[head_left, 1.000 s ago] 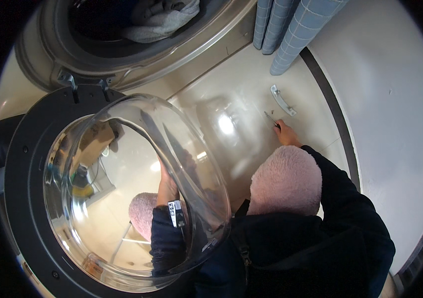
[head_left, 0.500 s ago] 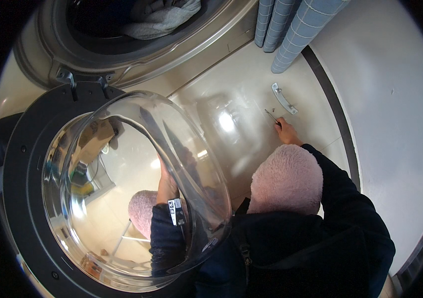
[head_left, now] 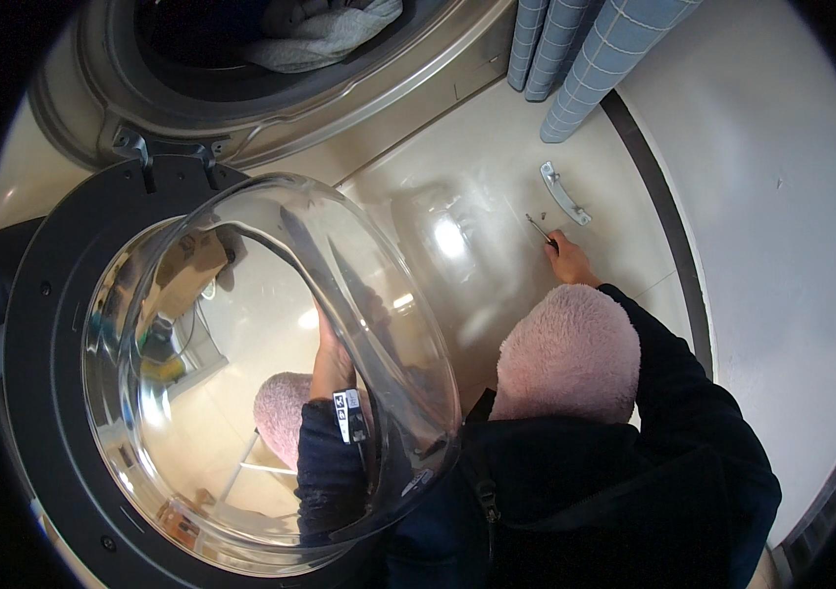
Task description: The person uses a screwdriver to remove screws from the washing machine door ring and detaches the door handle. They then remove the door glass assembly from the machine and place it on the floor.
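My right hand is closed round the dark handle of a small screwdriver low over the floor, its thin metal shaft pointing up and left. Just past the tip lies a tiny dark piece, perhaps a screw. Beyond it rests a curved grey metal bracket with raised ends. On the left, the washing machine's round door hangs wide open, its clear glass bowl bulging towards the right. Through this glass I see my left hand beside the bowl's edge; its fingers are mostly hidden.
The machine's drum opening at the top left holds a grey cloth. Blue checked rolls of fabric hang at the top right, by a white wall. Rounded pink fluffy fabric lies between my arms.
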Demonstrator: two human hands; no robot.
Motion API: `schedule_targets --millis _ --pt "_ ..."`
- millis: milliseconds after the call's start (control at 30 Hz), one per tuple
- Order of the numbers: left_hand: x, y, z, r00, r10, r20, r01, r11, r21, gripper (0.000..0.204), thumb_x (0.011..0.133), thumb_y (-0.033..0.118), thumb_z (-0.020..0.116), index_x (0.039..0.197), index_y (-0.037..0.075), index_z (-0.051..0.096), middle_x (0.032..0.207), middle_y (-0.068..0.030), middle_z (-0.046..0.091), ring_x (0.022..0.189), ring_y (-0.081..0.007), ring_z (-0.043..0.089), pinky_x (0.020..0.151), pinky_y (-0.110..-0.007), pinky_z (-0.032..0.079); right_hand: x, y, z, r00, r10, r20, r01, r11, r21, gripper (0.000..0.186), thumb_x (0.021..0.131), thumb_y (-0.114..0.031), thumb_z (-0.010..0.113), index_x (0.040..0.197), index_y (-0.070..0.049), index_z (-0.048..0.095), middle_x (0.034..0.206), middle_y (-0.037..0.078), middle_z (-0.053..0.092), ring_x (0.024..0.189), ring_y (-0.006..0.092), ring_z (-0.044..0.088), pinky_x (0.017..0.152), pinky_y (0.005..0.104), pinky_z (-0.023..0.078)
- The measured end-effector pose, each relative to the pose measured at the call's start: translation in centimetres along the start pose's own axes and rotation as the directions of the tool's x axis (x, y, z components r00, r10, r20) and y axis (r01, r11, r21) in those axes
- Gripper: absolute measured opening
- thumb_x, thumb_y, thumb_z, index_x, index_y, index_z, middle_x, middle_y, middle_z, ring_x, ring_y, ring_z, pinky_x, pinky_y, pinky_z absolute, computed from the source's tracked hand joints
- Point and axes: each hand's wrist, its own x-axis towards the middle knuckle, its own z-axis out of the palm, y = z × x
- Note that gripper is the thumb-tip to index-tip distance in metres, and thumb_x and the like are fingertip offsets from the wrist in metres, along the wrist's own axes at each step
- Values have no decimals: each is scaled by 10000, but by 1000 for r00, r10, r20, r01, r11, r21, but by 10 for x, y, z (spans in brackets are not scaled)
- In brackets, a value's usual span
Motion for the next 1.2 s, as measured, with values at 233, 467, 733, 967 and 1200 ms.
schedule_targets --millis 233,467,733,967,1200 --pt "-3 2 3 997 -13 77 16 999 -30 587 889 566 420 926 2 580 796 -152 575 692 -287 562 627 -410 493 2 -5 -2 1000 14 12 -14 1000 14 291 943 -310 495 1176 -135 496 1038 176 650 968 383 607 813 480 466" --pt "-9 3 7 991 -13 131 20 998 -51 507 916 479 441 939 -14 557 798 -165 555 709 -299 542 642 -410 480 6 1 2 1000 -20 -6 20 997 80 294 953 -305 485 1180 -118 492 1028 197 640 959 405 595 816 491 455" --pt "0 0 2 999 18 47 -18 1000 -8 746 830 733 388 863 21 608 756 -143 574 632 -285 539 608 -422 465 21 15 11 971 -94 -220 129 980 150 259 947 -293 489 1107 -90 499 936 228 641 872 453 593 731 520 457" --pt "8 2 -10 989 -54 135 63 996 -59 766 834 741 361 901 21 614 798 -149 594 692 -297 564 660 -437 487 34 2 -10 950 -209 -231 215 977 -3 242 928 -280 509 1062 -79 529 876 212 652 826 417 621 707 513 478" --pt "16 3 -22 975 -77 210 95 993 -75 786 831 750 354 932 14 614 828 -159 603 711 -300 576 688 -444 502 38 -17 -33 987 -125 -100 110 983 -146 238 921 -292 498 1038 -96 566 907 180 665 841 367 644 719 481 495"
